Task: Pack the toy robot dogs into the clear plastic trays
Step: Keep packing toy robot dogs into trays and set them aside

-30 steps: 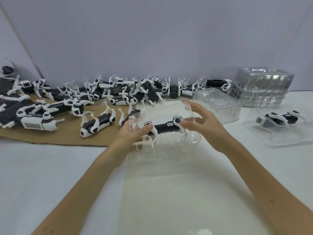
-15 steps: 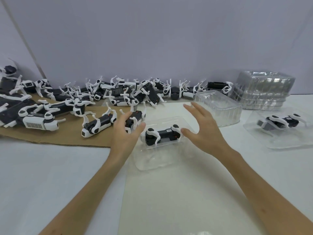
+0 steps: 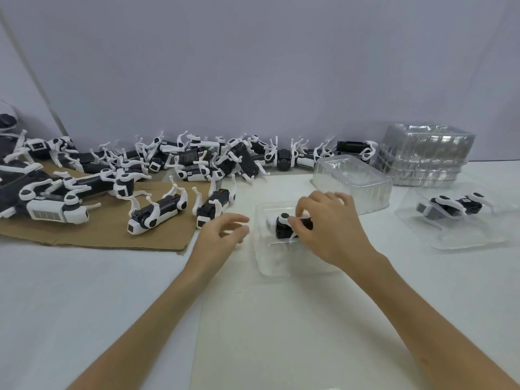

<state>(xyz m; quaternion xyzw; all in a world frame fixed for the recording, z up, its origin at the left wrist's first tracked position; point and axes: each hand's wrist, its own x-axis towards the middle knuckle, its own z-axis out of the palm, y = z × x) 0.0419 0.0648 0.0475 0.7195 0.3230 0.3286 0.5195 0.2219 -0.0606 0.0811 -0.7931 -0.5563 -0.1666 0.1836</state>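
A black-and-white toy robot dog [image 3: 282,228] lies in a clear plastic tray [image 3: 271,266] on the white table in front of me. My right hand [image 3: 333,229] is over the tray, and its curled fingers and thumb pinch the dog around a white leg. Most of the dog is hidden under that hand. My left hand [image 3: 222,235] hovers just left of the tray with relaxed, spread fingers, blurred and holding nothing. Two loose dogs [image 3: 157,215] [image 3: 215,206] lie on brown cardboard [image 3: 98,237] to the left.
Several more dogs are heaped along the back wall [image 3: 219,159]. An upturned clear tray [image 3: 351,178] sits behind my right hand, next to a stack of trays [image 3: 427,153]. At the right a tray [image 3: 478,240] holds a packed dog [image 3: 450,206].
The tray with the dog, held up in both hands a second ago, was set on the table and let go. My right hand has since come down onto the dog.
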